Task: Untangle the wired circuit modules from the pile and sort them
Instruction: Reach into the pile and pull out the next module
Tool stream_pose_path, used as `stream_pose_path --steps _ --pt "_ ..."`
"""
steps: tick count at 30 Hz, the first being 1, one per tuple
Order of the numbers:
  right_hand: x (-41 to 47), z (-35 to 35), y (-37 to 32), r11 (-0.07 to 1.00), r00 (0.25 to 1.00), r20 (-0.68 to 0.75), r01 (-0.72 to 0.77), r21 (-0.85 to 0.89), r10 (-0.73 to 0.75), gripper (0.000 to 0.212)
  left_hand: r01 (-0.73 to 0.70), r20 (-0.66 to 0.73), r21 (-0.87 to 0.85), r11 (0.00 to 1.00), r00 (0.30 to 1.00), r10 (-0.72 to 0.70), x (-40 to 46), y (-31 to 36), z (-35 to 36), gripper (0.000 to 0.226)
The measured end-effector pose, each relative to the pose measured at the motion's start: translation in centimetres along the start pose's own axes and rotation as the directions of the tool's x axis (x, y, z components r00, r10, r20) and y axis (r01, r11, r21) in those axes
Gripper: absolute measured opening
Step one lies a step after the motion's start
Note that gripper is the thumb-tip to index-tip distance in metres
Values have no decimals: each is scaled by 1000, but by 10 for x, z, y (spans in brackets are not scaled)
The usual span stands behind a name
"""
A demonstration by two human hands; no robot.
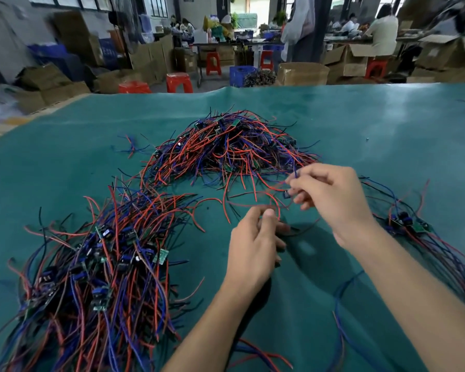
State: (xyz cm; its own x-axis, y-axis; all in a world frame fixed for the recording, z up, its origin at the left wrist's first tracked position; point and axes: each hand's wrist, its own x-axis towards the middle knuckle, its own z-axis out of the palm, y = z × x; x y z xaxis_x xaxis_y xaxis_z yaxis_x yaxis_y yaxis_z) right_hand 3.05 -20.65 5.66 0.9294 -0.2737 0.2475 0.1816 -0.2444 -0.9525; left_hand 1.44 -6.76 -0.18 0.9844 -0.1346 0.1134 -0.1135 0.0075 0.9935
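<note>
My right hand (330, 194) pinches a blue wire (295, 175) and a small module (286, 194) at the near edge of the tangled pile (234, 146). My left hand (255, 242) is curled around red wires (275, 208) just below it. Both hands are raised over the green mat (360, 124). A larger heap of wired modules (97, 264) lies to my left. A smaller bundle (411, 224) lies to my right, its wires trailing toward me. Red stools (179, 81) and cardboard boxes (349, 60) stand beyond the table.
</note>
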Motion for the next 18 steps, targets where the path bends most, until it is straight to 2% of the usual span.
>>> stream_pose_path --steps 2,5,7,9,11,13,15,18 --pt "-25 0 -1 996 997 77 2 86 -8 10 30 -1 -68 997 1000 -30 -1 3 0 31" --pt "-46 10 2 999 976 214 35 37 -42 16 6 14 -35 999 1000 -5 0 2 -3 37" --pt "-47 13 6 999 971 235 29 38 -37 21 -12 -1 -35 999 1000 12 1 2 -3 35" --pt "-45 12 10 987 973 231 -48 152 11 21 -20 -13 -54 998 1000 20 1 1 -2 29" --pt "-43 8 16 983 975 218 -90 160 53 22 -43 -22 -59 997 999 41 1 1 1 18" --pt "-41 5 26 998 987 154 -49 32 43 25 -64 -37 -42 997 997 62 1 -1 0 12" --pt "-38 4 35 992 999 41 -1 -122 6 16 -74 -55 28 997 996 76 2 -4 -1 13" --pt "-35 3 42 988 999 -48 -9 -156 2 19 -91 -47 106 990 994 97 2 -6 -1 7"
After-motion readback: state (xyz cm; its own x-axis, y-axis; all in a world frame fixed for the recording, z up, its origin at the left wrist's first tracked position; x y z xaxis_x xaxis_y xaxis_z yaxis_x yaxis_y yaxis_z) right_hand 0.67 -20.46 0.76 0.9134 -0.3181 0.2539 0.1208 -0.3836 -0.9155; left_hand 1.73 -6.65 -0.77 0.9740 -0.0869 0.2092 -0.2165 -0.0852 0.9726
